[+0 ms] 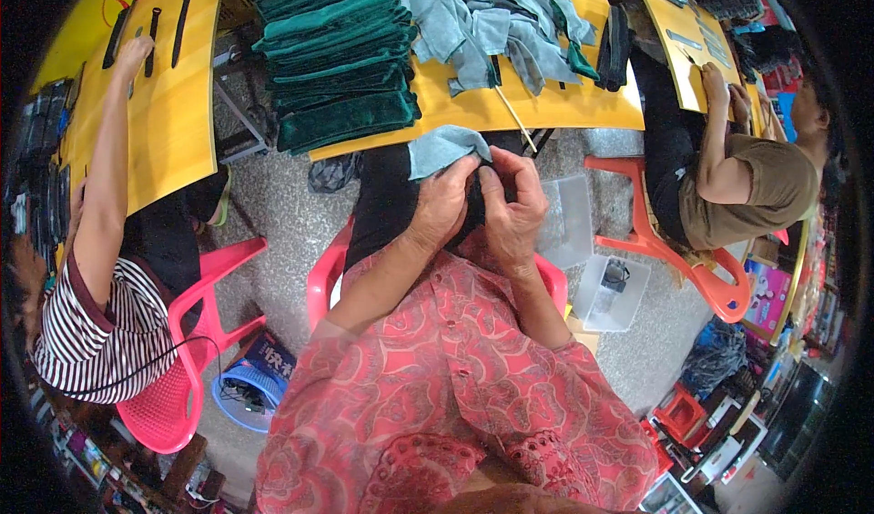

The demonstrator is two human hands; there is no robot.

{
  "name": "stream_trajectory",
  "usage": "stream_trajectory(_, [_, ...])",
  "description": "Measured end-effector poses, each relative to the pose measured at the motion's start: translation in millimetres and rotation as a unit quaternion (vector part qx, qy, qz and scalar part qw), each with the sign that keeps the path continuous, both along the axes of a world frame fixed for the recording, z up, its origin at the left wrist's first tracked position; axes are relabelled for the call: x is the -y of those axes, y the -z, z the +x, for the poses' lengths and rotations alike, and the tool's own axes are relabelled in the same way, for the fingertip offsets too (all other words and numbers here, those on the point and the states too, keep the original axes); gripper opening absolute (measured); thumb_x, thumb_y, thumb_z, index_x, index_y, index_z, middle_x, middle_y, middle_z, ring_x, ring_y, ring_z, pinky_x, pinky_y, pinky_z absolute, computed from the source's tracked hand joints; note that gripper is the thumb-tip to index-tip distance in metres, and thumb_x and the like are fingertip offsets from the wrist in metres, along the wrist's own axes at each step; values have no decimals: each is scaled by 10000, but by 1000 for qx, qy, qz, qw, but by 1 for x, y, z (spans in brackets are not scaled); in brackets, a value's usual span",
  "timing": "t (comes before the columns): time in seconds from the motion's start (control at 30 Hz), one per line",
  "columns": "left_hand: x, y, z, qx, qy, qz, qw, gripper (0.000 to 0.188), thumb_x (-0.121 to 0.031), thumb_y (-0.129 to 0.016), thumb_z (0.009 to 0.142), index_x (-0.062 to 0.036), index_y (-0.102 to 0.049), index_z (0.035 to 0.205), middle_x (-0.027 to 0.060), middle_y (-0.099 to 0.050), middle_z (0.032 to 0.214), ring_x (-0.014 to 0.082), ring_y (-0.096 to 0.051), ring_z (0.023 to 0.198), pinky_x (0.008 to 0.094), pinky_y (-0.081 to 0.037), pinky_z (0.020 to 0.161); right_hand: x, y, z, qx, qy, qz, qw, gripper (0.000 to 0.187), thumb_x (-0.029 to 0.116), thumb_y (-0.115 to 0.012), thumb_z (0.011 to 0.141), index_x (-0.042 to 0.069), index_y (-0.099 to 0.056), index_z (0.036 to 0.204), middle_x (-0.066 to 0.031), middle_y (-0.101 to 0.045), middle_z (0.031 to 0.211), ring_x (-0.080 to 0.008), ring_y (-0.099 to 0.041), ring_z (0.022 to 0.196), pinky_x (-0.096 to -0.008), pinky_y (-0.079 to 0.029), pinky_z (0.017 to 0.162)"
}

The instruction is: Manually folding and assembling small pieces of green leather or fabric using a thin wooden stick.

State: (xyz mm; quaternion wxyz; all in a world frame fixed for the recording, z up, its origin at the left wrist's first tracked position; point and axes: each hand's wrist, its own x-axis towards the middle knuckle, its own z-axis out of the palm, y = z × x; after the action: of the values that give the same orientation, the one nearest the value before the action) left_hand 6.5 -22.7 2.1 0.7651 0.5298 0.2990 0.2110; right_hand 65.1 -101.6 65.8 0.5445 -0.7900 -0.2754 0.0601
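A small grey-blue piece of velvety cloth (443,150) is held up over my lap, just off the front edge of the yellow table. My left hand (444,206) is closed on its lower edge, thumb and fingers pinched together. Close beside it, my right hand (515,209) pinches at the cloth's right corner with thumb and forefinger; its fingertips partly cover that spot. Ahead on the table lie a heap of similar grey-blue cloth pieces (492,31) and a tall stack of folded dark green velvet pieces (337,63).
A thin wooden stick (515,121) juts over the table's edge (455,111). Co-workers sit at yellow tables on the left (100,332) and right (765,182). Clear plastic bins (612,309) stand on the floor to my right, and a blue basket (246,400) to my left.
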Motion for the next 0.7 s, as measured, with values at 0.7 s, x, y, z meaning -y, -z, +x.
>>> stream_trajectory(0.7, [-12, -21, 14, -17, -145, 220, 964, 165, 32, -598, 774, -11, -527, 916, 62, -560, 759, 138, -546, 683, 293, -473, 631, 1, 20, 1, -117, -28, 30, 992, 201, 54, -666, 857, 13, -603, 1043, -10, -610, 937, -95, -566, 861, -238, -471, 784])
